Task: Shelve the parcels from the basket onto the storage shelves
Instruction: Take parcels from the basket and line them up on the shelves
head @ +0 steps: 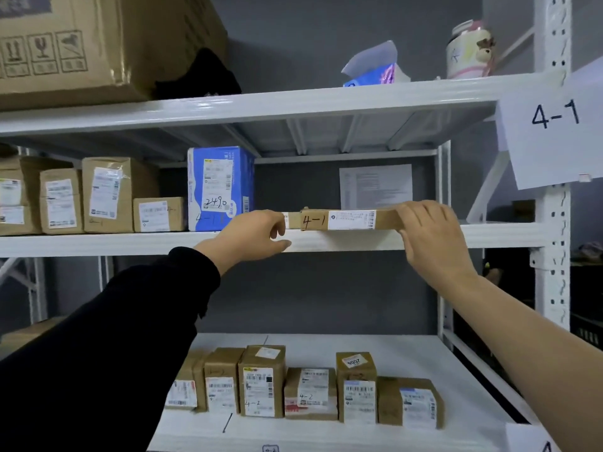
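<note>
A flat brown parcel (313, 220) marked "4-1" by hand is lying lengthwise along the front of the middle shelf (359, 240), its white label facing outward, just to the right of an upright blue box (219, 187) and apart from it. The right hand (430, 233) is gripping the parcel's right end, its fingers lying close together over the top corner and the thumb running down the front edge. The left hand (249, 234), reaching out of a black sleeve (114, 337), is covering the parcel's left end with its fingers curled and the thumb stretching out beneath them along the shelf lip; whether it is actually pinching the parcel cannot be told. Several taped brown parcels (107, 194) are standing in a row to the left of the blue box. A paper sign (554, 138) reading "4-1" is hanging on the white upright at the right. A row of small labelled boxes (261, 383) is sitting on the lower shelf (326, 432), two of them marked "4-2". On the top shelf a large carton (81, 47) is resting at the left and a patterned flask (470, 50) is standing at the right
</note>
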